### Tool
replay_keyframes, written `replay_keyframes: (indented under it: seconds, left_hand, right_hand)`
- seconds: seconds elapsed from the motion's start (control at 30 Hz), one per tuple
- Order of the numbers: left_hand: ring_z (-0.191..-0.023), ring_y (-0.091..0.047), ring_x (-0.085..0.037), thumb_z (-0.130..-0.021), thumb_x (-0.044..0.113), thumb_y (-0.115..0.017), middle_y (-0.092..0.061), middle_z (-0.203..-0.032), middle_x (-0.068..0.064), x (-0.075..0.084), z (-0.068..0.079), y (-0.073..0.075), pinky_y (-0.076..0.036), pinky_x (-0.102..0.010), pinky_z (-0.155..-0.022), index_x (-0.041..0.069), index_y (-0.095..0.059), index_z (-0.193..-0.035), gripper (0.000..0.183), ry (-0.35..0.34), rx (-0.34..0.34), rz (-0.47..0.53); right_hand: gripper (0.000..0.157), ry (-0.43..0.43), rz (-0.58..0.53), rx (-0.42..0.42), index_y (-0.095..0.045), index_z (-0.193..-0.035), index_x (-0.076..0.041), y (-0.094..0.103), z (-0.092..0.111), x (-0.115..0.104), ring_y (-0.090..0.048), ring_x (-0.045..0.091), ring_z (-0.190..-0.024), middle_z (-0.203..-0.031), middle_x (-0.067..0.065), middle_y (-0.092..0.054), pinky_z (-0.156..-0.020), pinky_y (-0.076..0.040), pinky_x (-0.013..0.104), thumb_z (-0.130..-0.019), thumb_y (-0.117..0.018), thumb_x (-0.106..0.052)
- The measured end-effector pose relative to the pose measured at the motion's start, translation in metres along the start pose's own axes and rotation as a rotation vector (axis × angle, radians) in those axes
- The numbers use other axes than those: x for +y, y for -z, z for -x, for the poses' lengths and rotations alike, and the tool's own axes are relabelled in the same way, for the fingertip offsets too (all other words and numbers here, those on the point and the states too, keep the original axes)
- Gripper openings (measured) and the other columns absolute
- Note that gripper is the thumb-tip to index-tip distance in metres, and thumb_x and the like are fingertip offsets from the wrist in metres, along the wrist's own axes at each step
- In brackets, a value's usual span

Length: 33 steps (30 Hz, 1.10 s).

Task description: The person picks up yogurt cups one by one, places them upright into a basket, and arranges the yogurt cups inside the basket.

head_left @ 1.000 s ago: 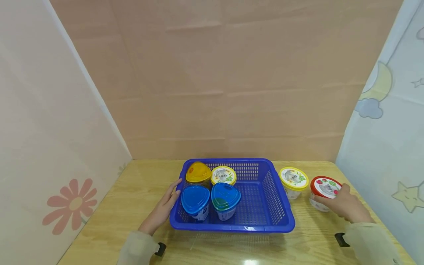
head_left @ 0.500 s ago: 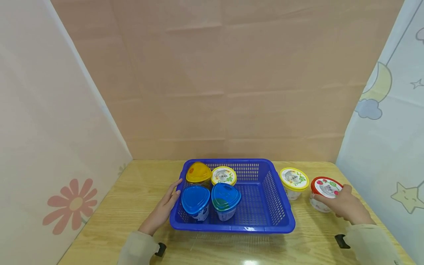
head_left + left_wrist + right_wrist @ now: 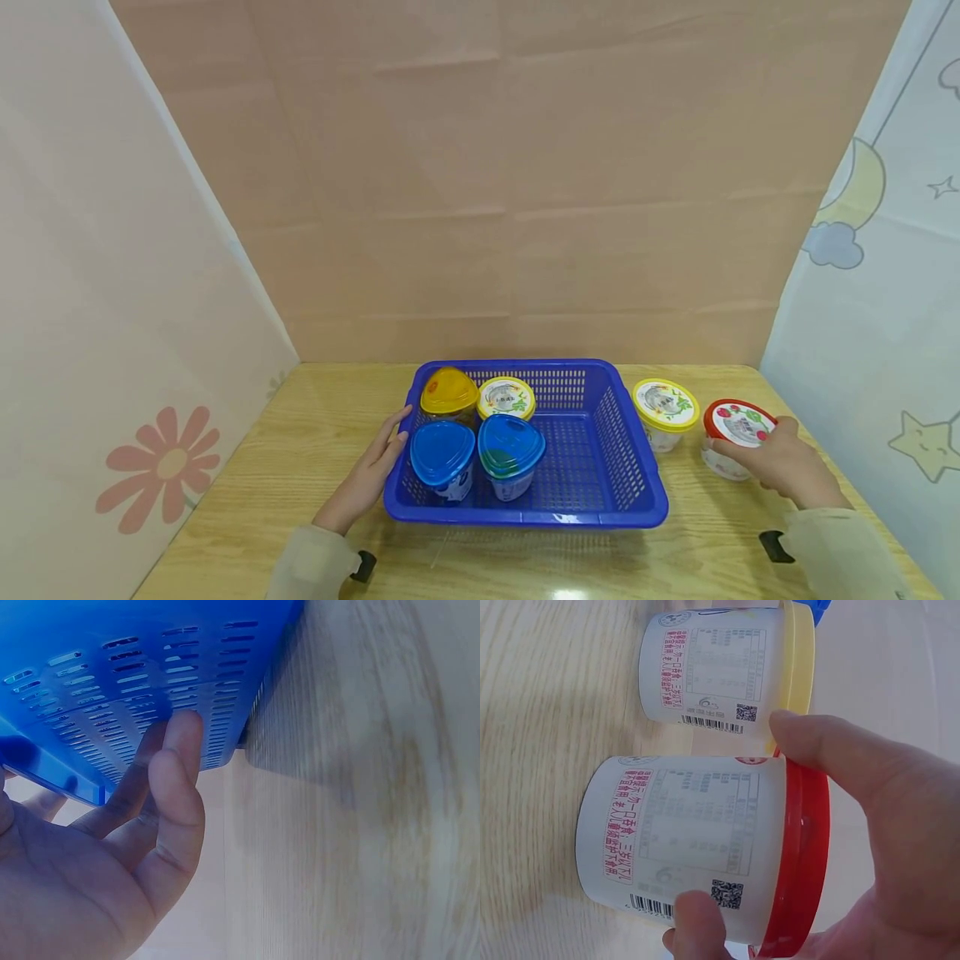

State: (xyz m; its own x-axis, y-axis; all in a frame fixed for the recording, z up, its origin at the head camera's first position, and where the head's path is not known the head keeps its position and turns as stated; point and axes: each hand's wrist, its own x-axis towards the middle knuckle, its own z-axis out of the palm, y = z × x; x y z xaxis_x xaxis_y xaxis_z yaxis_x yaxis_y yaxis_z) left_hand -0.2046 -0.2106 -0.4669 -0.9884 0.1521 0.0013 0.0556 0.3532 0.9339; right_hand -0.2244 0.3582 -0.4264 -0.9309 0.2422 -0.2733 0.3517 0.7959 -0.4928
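My left hand (image 3: 367, 475) holds the left rim of a blue plastic basket (image 3: 525, 517), fingers bent against the slotted outer wall (image 3: 124, 671) in the left wrist view. My right hand (image 3: 787, 467) grips a white tub with a red lid (image 3: 738, 423) at the table's right side. In the right wrist view, thumb and fingers sit on opposite sides of this tub (image 3: 682, 832). Just left of it stands a yellow-lidded tub (image 3: 663, 404), untouched. Inside the basket are two blue-lidded tubs (image 3: 442, 454) (image 3: 512, 450), an orange-lidded one (image 3: 450, 390) and a round yellow-rimmed one (image 3: 506, 396).
The tubs fill the basket's left half; its bare mesh floor (image 3: 573, 467) shows at the right. Under everything is a light wooden table (image 3: 277, 467), backed by a brown paper-like wall (image 3: 480, 208). Patterned panels (image 3: 172, 333) flank both sides.
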Motion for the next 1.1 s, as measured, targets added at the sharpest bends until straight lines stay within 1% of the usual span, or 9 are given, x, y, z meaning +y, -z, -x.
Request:
replay_keyframes:
  seconds: [0.17,0.27,0.4,0.5,0.63,0.8,0.93,1.1]
  left_hand:
    - [-0.139,-0.041,-0.045,-0.108,0.048,-0.034,-0.031,-0.16,-0.014,0.0,0.0,0.0,-0.039,-0.065,-0.106,0.039,-0.027,-0.156,0.049,0.0,-0.003,0.002]
    - [-0.141,-0.037,-0.046,-0.108,0.048,-0.034,-0.026,-0.163,-0.013,0.0,0.0,0.0,-0.037,-0.066,-0.107,0.039,-0.026,-0.156,0.05,-0.002,-0.006,-0.001]
    - [-0.145,-0.03,-0.047,-0.107,0.049,-0.035,-0.021,-0.165,-0.011,-0.001,0.0,0.0,-0.034,-0.068,-0.108,0.039,-0.027,-0.156,0.05,-0.001,-0.003,-0.002]
    - [-0.146,-0.028,-0.046,-0.107,0.049,-0.035,-0.021,-0.166,-0.01,0.0,0.0,0.0,-0.033,-0.068,-0.108,0.04,-0.027,-0.155,0.05,-0.002,-0.002,0.003]
    - [-0.146,-0.029,-0.046,-0.107,0.049,-0.035,-0.021,-0.166,-0.01,0.001,0.001,0.0,-0.033,-0.068,-0.108,0.041,-0.027,-0.155,0.05,-0.006,-0.004,0.007]
    - [-0.144,-0.033,-0.046,-0.107,0.049,-0.035,-0.023,-0.165,-0.01,0.0,0.0,0.0,-0.033,-0.068,-0.108,0.04,-0.028,-0.155,0.05,-0.007,-0.001,0.007]
    - [-0.145,-0.032,-0.045,-0.107,0.048,-0.035,-0.023,-0.164,-0.01,-0.001,0.0,0.0,-0.032,-0.068,-0.109,0.039,-0.028,-0.155,0.049,-0.011,0.0,0.009]
    - [-0.141,-0.038,-0.044,-0.107,0.048,-0.035,-0.028,-0.162,-0.011,-0.001,0.0,0.0,-0.035,-0.066,-0.108,0.041,-0.028,-0.155,0.049,-0.009,-0.003,0.02]
  right_hand:
    - [0.134,-0.008,-0.013,-0.006,0.008,-0.138,0.024,0.0,0.001,0.0,-0.057,0.031,-0.073,-0.087,0.027,-0.055,-0.056,-0.045,0.033,-0.08,-0.067,-0.071]
    - [0.134,-0.012,-0.022,-0.011,0.008,-0.137,0.024,0.0,0.002,0.0,-0.056,0.031,-0.074,-0.087,0.027,-0.054,-0.057,-0.045,0.033,-0.079,-0.067,-0.071]
    - [0.135,-0.006,-0.01,0.0,0.008,-0.137,0.024,0.001,0.004,-0.001,-0.056,0.031,-0.073,-0.087,0.029,-0.053,-0.056,-0.045,0.033,-0.079,-0.067,-0.072]
    - [0.135,0.001,0.008,0.019,0.006,-0.137,0.025,0.004,0.006,-0.003,-0.056,0.033,-0.074,-0.09,0.032,-0.054,-0.057,-0.046,0.035,-0.078,-0.067,-0.073]
    - [0.135,0.003,0.03,0.046,0.004,-0.136,0.026,0.007,0.007,-0.005,-0.056,0.038,-0.076,-0.092,0.036,-0.053,-0.058,-0.047,0.037,-0.078,-0.067,-0.074]
    - [0.137,-0.007,0.053,0.055,0.004,-0.136,0.026,0.01,0.008,-0.007,-0.056,0.043,-0.08,-0.096,0.042,-0.051,-0.06,-0.048,0.04,-0.077,-0.065,-0.076]
    - [0.137,-0.007,0.061,0.065,0.004,-0.137,0.026,0.012,0.011,-0.009,-0.055,0.05,-0.086,-0.105,0.048,-0.045,-0.063,-0.049,0.045,-0.078,-0.064,-0.076]
    - [0.137,-0.003,0.046,0.079,0.005,-0.138,0.025,0.014,0.015,-0.013,-0.053,0.055,-0.092,-0.111,0.051,-0.042,-0.068,-0.05,0.052,-0.077,-0.066,-0.075]
